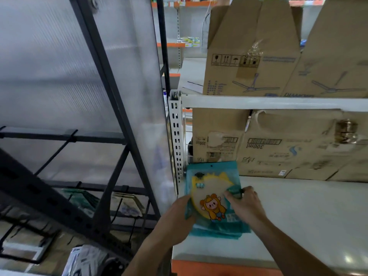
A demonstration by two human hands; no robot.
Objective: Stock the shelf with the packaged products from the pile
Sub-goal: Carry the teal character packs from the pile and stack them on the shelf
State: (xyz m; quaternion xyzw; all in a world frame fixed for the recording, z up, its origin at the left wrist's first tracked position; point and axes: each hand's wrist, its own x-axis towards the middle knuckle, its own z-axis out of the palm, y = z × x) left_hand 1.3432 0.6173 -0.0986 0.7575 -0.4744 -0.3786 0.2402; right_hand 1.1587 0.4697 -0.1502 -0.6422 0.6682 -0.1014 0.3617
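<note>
The teal packet (211,188) lies at the left end of the white shelf (298,216), just in front of the cardboard boxes (288,148). The left grip (180,216) clasps its left edge; the right grip (246,206) pinches its right edge.

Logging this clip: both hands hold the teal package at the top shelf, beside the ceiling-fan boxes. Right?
Not quite. The head view shows the left hand and right hand holding the teal package at the lower shelf, in front of the 300ml boxes.
</note>
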